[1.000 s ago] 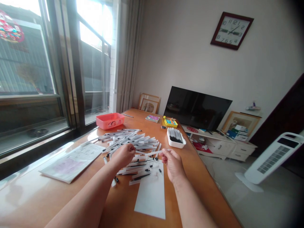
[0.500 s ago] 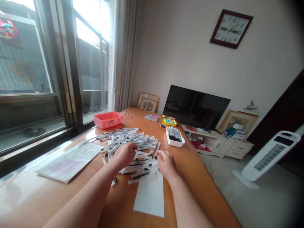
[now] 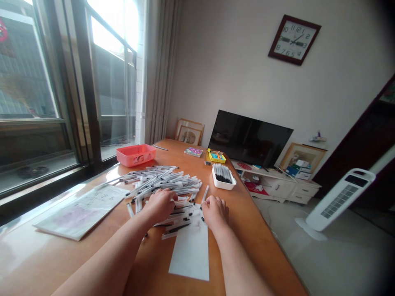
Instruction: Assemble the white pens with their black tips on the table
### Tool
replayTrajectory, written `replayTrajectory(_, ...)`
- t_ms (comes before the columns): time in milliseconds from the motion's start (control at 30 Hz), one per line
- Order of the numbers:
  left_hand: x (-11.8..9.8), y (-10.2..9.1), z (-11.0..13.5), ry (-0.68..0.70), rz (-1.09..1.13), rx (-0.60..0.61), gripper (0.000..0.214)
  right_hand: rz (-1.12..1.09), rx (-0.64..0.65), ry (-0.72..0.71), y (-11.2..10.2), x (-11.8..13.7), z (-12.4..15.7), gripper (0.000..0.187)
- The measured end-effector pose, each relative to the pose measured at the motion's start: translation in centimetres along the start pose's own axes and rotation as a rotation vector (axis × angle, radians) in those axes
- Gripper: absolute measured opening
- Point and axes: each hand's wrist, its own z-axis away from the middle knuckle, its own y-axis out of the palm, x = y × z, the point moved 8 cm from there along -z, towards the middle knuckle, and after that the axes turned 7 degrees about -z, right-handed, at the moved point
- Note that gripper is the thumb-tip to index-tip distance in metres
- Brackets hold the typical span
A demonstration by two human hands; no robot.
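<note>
My right hand (image 3: 215, 210) is closed around the lower end of a clear pen (image 3: 205, 193), which points up and away from the fingertips. Over the near side of a heap of clear pens (image 3: 166, 179) with black ends is my left hand (image 3: 161, 203), its fingers curled; whether they hold anything is hidden. Several small black pen caps (image 3: 203, 219) lie scattered between the hands. Below them a white sheet of paper (image 3: 190, 257) rests on the table, with loose pen parts (image 3: 175, 230) across its far left corner.
A white tub (image 3: 224, 183) filled with pens stands at the right edge of the wooden table (image 3: 247, 255). Behind the heap is a red plastic box (image 3: 135, 156). A paper booklet (image 3: 80, 211) lies at left; a yellow box (image 3: 216, 156) and a small book (image 3: 193, 152) are farther back.
My right hand has closed on a pen that was lying beside its fingers and now juts from them. My left hand stays over the heap. The whole view has shifted slightly.
</note>
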Motion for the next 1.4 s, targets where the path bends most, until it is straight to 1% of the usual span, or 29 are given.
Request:
replayTrajectory(100,-0.1,-0.2,-0.1,0.007,0.014,-0.008,0.03,0.018,-0.017,0.004,0.2,0.2,0.0,0.033)
replayTrajectory(167,-0.2,-0.1,-0.1,0.009,0.015,-0.009,0.029,0.042,-0.026,0.016,0.3,0.3,-0.1,0.035)
replayTrajectory(333,-0.3,0.1,-0.2,0.022,0.014,-0.014,0.027,0.07,-0.01,0.076,0.4,-0.4,-0.5,0.02)
replayTrajectory(433,-0.1,0.3,-0.2,0.036,0.032,-0.021,0.026,0.051,0.011,0.105,0.2,-1.0,-0.7,0.018)
replayTrajectory(533,0.0,0.3,-0.4,0.054,0.08,-0.048,0.023,0.002,0.004,0.133,-0.3,-1.7,-0.8,0.017)
replayTrajectory(600,0.2,0.1,-0.6,0.047,0.147,-0.09,0.022,-0.054,-0.037,0.138,-1.0,-1.9,-0.8,0.017)
replayTrajectory(633,0.3,-0.1,-0.7,0.026,0.204,-0.117,0.022,-0.101,-0.06,0.133,-1.3,-1.8,-0.7,0.016)
replayTrajectory(700,1.0,-0.5,-0.8,-0.065,0.381,-0.163,0.024,-0.266,-0.072,0.1,-1.7,-1.1,-0.4,0.015)
replayTrajectory(733,1.3,-0.6,-0.8,-0.125,0.505,-0.175,0.029,-0.389,-0.052,0.077,-1.5,-0.5,-0.1,0.015)
replayTrajectory(800,1.9,-0.6,-0.7,-0.245,0.797,-0.174,0.043,-0.704,0.063,0.023,-0.7,1.1,0.6,0.015)
replayTrajectory(867,2.2,-0.4,-0.4,-0.333,1.1,-0.157,0.052,-1.0,0.246,0.015,0.6,2.9,1.7,0.014)
replayTrajectory(900,2.2,-0.3,-0.2,-0.357,1.239,-0.148,0.053,-1.101,0.344,0.037,1.3,3.7,2.3,0.014)
replayTrajectory(967,2.0,-0.4,-0.1,-0.368,1.455,-0.132,0.048,-1.237,0.502,0.08,2.3,4.8,3.3,0.015)
replayTrajectory(1067,1.8,-0.5,-0.2,-0.338,1.626,-0.108,0.038,-1.355,0.643,0.121,3.1,5.6,4.2,0.018)
replayTrajectory(1133,1.5,-0.6,-0.2,-0.325,1.673,-0.093,0.033,-1.405,0.69,0.136,3.4,5.9,4.4,0.02)
replayTrajectory(1200,0.8,-0.6,-0.1,-0.298,1.691,-0.056,0.031,-1.433,0.704,0.127,3.4,6.1,4.5,0.025)
replayTrajectory(1333,-1.6,-0.5,0.3,-0.177,1.687,0.095,0.03,-1.405,0.657,0.052,2.6,6.9,4.6,0.041)
replayTrajectory(1400,-2.3,-0.6,0.4,-0.142,1.694,0.103,0.028,-1.383,0.638,0.011,2.2,7.4,4.8,0.045)
